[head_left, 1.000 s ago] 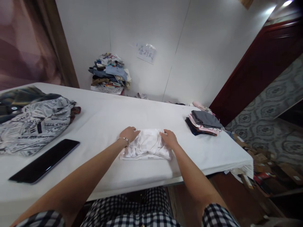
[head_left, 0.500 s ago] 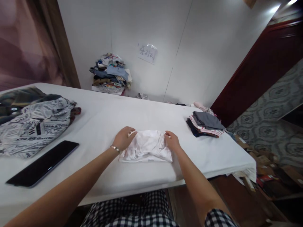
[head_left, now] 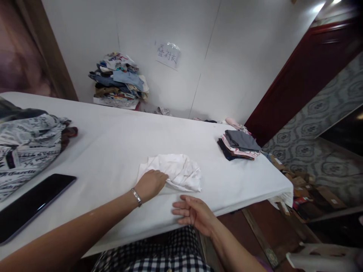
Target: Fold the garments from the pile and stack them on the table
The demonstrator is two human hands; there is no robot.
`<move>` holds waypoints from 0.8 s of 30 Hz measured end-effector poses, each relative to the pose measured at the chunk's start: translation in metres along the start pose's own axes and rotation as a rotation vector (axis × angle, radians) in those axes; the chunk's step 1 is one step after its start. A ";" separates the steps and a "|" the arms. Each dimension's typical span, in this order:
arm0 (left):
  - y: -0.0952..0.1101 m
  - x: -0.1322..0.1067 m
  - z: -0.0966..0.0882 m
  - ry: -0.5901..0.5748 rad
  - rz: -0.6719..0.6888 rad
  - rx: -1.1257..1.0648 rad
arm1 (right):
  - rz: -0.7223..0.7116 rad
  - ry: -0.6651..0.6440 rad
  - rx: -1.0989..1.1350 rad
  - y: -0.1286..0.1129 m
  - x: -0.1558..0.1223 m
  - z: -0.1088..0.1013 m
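A white garment point(head_left: 181, 170), folded into a rumpled bundle, lies near the front of the white-covered table point(head_left: 136, 132). My left hand point(head_left: 151, 184), with a silver bracelet at its wrist, is closed on the near left part of the garment; its fingertips are partly hidden. Just in front of the bundle, by the table's near edge, my right hand point(head_left: 195, 213) is held apart from it. The right palm is turned inward, the fingers are spread, and nothing is in them.
To the right is a stack of folded clothes point(head_left: 241, 143) with a grey piece on top. A black tablet-like device point(head_left: 34, 206) and a heaped newspaper-print garment point(head_left: 31, 139) lie left. Piled clothes point(head_left: 120, 81) stand behind the table, below a paper sign point(head_left: 168, 55).
My right hand has let go of the garment's right side and drawn back toward the table edge, opening. My left hand has moved from the left side to the garment's near edge.
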State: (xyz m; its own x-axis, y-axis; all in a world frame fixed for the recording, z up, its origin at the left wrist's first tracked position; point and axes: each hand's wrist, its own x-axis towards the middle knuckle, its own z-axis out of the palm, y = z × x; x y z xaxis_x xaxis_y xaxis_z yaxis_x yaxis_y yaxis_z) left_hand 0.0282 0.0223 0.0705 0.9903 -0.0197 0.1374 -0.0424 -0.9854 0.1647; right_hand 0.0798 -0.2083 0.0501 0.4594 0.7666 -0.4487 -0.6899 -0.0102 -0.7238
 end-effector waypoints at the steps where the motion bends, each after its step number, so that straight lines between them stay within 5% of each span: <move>1: 0.002 0.004 -0.006 0.022 -0.036 0.008 | -0.009 -0.015 0.043 -0.002 0.004 0.002; 6: 0.021 0.007 -0.019 0.118 -0.028 0.060 | -0.151 -0.032 0.173 -0.014 0.038 0.016; 10: 0.034 -0.006 0.003 0.031 0.125 0.102 | -0.269 0.069 0.261 -0.016 0.066 0.036; 13: 0.033 -0.013 0.015 0.098 0.129 0.112 | -0.349 0.195 0.346 -0.012 0.082 0.047; 19: 0.002 -0.024 0.011 0.485 0.165 0.014 | -0.490 0.249 0.319 -0.034 0.085 0.039; 24: -0.048 -0.047 0.059 0.558 0.020 -0.091 | -0.576 0.292 0.282 -0.098 0.066 0.010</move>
State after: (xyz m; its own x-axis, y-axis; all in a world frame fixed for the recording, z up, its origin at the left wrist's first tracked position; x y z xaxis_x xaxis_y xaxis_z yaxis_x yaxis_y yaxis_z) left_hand -0.0089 0.0606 -0.0016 0.7704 0.0780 0.6328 -0.0963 -0.9669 0.2364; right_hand 0.1717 -0.1503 0.0965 0.8994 0.3960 -0.1853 -0.3919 0.5426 -0.7430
